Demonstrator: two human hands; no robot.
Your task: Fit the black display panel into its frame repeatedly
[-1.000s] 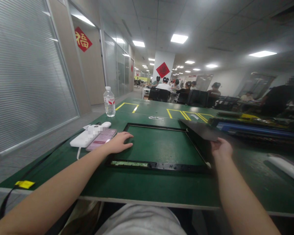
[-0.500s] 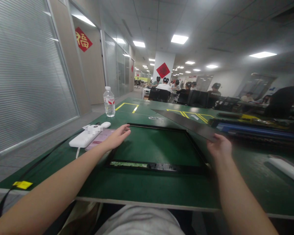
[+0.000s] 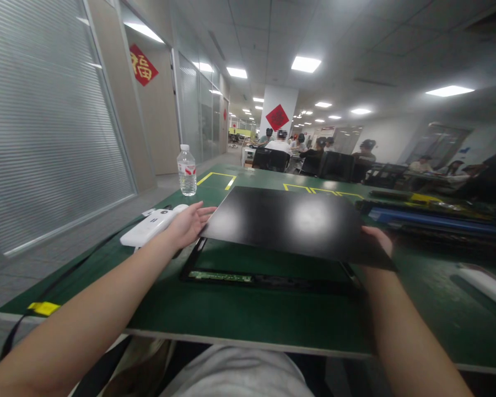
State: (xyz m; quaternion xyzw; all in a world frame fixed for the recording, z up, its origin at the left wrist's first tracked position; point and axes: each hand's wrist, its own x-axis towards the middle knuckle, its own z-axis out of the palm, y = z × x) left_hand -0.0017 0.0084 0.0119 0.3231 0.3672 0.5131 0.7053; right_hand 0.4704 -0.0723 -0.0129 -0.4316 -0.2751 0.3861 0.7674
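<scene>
A thin black rectangular panel (image 3: 289,220), glossy with ceiling light reflected in it, is held tilted above the table. My right hand (image 3: 378,242) grips its right edge, thumb on top and the other fingers hidden beneath. At the panel's left edge, my left hand (image 3: 192,223) has its fingers stretched out and apart; they are at or touching that edge, and I cannot tell how firmly. Below the panel lies a black rectangular frame (image 3: 306,284) on the green table, its far side covered. A green circuit strip (image 3: 221,277) runs along the frame's near side.
Left of the frame are a white power bank-like device (image 3: 144,230) with a cable and a water bottle (image 3: 187,171). A blue bar-shaped part (image 3: 430,218) lies among dark items at right. A white long object (image 3: 485,284) rests near the right edge. People sit farther back.
The panel has swung leftward from a steep tilt to a flatter pose over the frame. My left hand has turned and its fingers have spread to the panel's left edge.
</scene>
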